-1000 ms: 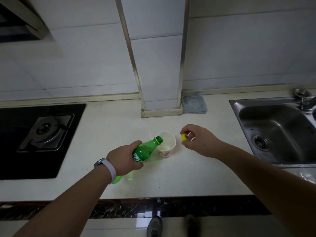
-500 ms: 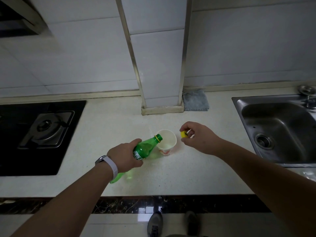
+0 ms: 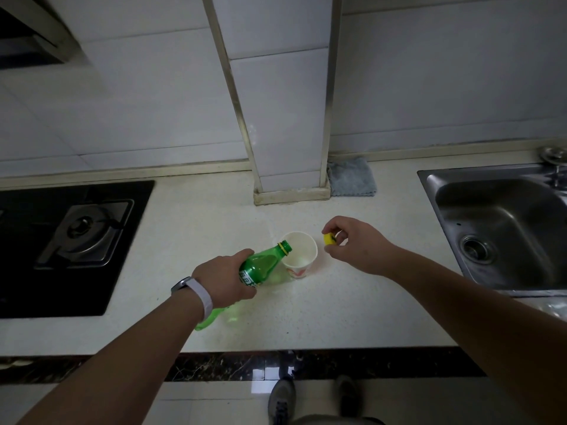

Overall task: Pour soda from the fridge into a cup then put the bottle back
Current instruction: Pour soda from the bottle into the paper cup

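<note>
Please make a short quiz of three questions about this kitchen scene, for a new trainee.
1. True or false: the green bottle stands upright on the counter.
2. Which hand pinches the yellow cap? A) left hand B) right hand
3. Fill in: the bottle's open mouth is over the rim of the paper ____.

Key
1. False: it is tilted, gripped by the left hand.
2. B
3. cup
</note>
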